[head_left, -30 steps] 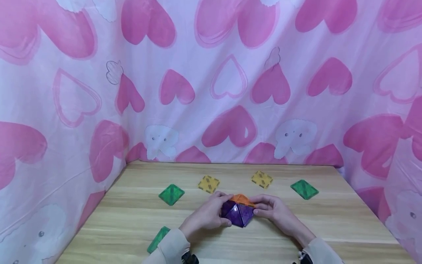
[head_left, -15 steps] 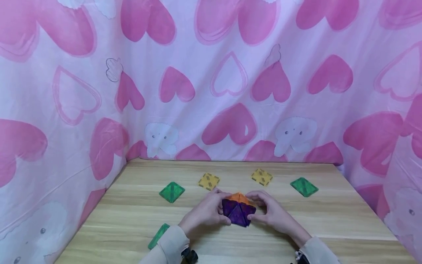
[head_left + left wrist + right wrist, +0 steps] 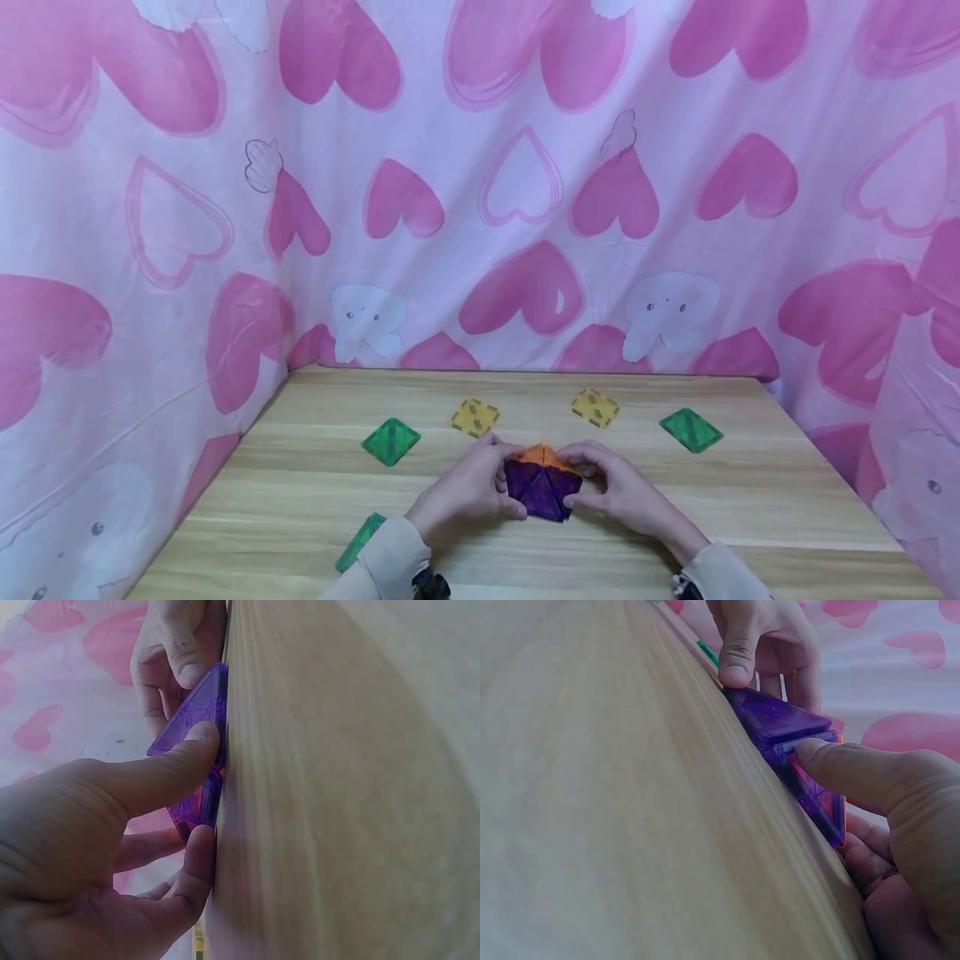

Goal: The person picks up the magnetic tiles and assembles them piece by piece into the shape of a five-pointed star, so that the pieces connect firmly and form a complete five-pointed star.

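A low pyramid of magnetic tiles, with purple triangles (image 3: 542,493) on the near side and orange triangles (image 3: 543,455) on the far side, rests on the wooden table. My left hand (image 3: 472,483) grips its left side, the thumb on a purple tile (image 3: 196,712) in the left wrist view. From the right, my right hand (image 3: 626,492) holds the pyramid with its thumb on a purple face (image 3: 787,720) and its other fingers behind. The fingers partly hide the pyramid's far side.
Two yellow square tiles (image 3: 476,417) lie beyond the hands. Green tiles lie at the left (image 3: 391,442) and at the right (image 3: 692,430), and another green tile (image 3: 362,542) is beside the left sleeve. A pink heart-patterned cloth (image 3: 480,183) hangs round the table.
The right hand's thumb has shifted from the pyramid's right edge onto its near purple side. The pyramid has turned slightly between the hands. The loose tiles stay in place.
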Demonstrator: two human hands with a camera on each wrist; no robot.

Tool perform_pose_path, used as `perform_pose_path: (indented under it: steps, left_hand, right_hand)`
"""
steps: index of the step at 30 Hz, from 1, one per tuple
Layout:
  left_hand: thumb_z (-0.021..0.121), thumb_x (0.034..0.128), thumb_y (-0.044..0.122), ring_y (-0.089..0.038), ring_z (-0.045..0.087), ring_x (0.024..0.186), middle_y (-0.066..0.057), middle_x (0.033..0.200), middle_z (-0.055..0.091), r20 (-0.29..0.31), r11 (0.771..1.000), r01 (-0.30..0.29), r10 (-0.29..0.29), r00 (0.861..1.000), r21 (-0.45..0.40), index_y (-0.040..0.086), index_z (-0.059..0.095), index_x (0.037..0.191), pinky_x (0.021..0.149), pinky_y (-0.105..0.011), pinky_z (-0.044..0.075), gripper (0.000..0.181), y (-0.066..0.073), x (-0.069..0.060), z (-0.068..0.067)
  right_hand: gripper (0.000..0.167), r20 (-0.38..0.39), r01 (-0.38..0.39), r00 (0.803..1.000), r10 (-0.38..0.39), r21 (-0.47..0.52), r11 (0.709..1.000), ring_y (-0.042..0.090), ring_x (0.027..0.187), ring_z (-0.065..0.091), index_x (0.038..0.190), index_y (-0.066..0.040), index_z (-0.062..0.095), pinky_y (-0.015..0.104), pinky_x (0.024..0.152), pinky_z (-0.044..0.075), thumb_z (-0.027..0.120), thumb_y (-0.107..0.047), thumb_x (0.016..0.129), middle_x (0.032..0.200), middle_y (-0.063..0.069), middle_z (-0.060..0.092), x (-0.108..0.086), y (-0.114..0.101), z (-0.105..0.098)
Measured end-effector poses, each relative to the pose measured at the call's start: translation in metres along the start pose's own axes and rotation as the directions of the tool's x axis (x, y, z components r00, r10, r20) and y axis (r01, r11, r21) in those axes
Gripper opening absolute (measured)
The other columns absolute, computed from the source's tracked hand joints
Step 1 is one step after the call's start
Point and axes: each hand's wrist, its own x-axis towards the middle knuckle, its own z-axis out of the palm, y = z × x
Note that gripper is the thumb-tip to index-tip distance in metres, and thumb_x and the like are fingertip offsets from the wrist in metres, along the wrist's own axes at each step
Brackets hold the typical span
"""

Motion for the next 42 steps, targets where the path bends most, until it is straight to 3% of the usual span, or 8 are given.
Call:
perform_pose_path:
  steps: [6,10,14,17,20,28,35,42]
  left_hand:
    - [0.108,0.0737,0.025,-0.004,0.055,0.085,-0.003,0.116,0.054,-0.004,1.000,-0.012,0.011,1.000,-0.028,0.003,0.064,0.153,0.078,-0.021,0.052,0.094,-0.001,-0.001,0.002]
    - [0.107,0.0761,0.027,-0.003,0.055,0.085,-0.002,0.115,0.054,-0.006,0.999,-0.010,0.010,1.000,-0.038,0.004,0.065,0.152,0.078,-0.021,0.052,0.090,-0.001,-0.002,0.005]
    - [0.104,0.0806,0.028,-0.003,0.055,0.084,-0.002,0.114,0.054,-0.006,1.000,-0.004,0.004,1.000,-0.029,0.005,0.066,0.152,0.078,-0.021,0.053,0.084,0.000,-0.001,0.006]
    - [0.103,0.0817,0.027,-0.003,0.056,0.084,-0.002,0.115,0.054,-0.005,1.000,0.003,-0.003,1.000,-0.021,0.005,0.065,0.152,0.078,-0.020,0.053,0.083,0.001,-0.001,0.004]
    - [0.102,0.0824,0.026,-0.003,0.056,0.085,-0.002,0.116,0.054,-0.005,1.000,0.011,-0.011,1.000,-0.013,0.005,0.065,0.153,0.078,-0.021,0.053,0.083,0.002,0.000,0.003]
    - [0.100,0.0852,0.019,-0.004,0.055,0.088,-0.003,0.121,0.055,0.015,1.000,0.001,-0.001,1.000,-0.010,0.004,0.063,0.154,0.081,-0.020,0.053,0.080,0.001,0.000,0.000]
    - [0.094,0.0858,0.000,-0.010,0.055,0.097,-0.002,0.122,0.052,0.076,0.998,0.042,-0.038,0.996,-0.054,0.008,0.064,0.155,0.085,-0.023,0.053,0.076,0.002,-0.002,-0.008]
    - [0.087,0.0821,-0.015,-0.013,0.055,0.100,-0.001,0.128,0.052,0.136,0.998,0.058,-0.052,0.989,-0.038,0.012,0.067,0.153,0.086,-0.024,0.052,0.078,0.003,-0.003,-0.015]
  right_hand:
    - [0.045,-0.254,-0.062,0.965,0.062,0.011,0.998,0.020,0.112,0.072,0.144,-0.011,0.069,0.027,0.096,0.059,0.082,-0.024,0.103,0.133,0.008,0.075,-0.006,0.011,-0.014]
    - [0.040,-0.551,-0.164,0.828,0.107,-0.056,0.985,0.008,0.102,0.067,0.143,-0.010,0.070,0.017,0.088,0.054,0.080,-0.023,0.106,0.130,0.013,0.075,-0.019,0.034,-0.048]
    - [0.045,-0.720,-0.279,0.681,0.134,-0.085,0.957,0.004,0.108,0.063,0.144,-0.008,0.070,0.009,0.087,0.046,0.083,-0.023,0.104,0.130,0.011,0.074,-0.039,0.058,-0.087]
    - [0.057,-0.739,-0.364,0.644,0.200,-0.066,0.929,0.021,0.124,0.062,0.152,-0.007,0.063,0.005,0.086,0.041,0.081,-0.033,0.105,0.142,0.014,0.068,-0.053,0.068,-0.108]
    - [0.073,-0.695,-0.428,0.673,0.252,-0.088,0.900,0.041,0.137,0.058,0.162,-0.003,0.052,0.008,0.087,0.041,0.078,-0.042,0.106,0.156,0.026,0.058,-0.060,0.073,-0.120]
    - [0.076,-0.579,-0.480,0.777,0.246,-0.293,0.827,0.056,0.128,0.051,0.148,0.013,0.059,0.068,0.099,0.045,0.084,-0.042,0.101,0.145,0.042,0.052,-0.055,0.077,-0.124]
    - [0.071,-0.393,-0.353,0.896,0.207,-0.349,0.868,0.038,0.118,0.061,0.150,-0.002,0.065,0.034,0.091,0.050,0.089,-0.043,0.097,0.145,0.026,0.061,-0.053,0.074,-0.126]
    - [0.040,-0.185,-0.164,0.975,0.120,-0.246,0.955,0.022,0.150,0.050,0.140,-0.018,0.077,0.001,0.105,0.027,0.083,-0.022,0.101,0.162,0.012,0.059,-0.062,0.057,-0.121]
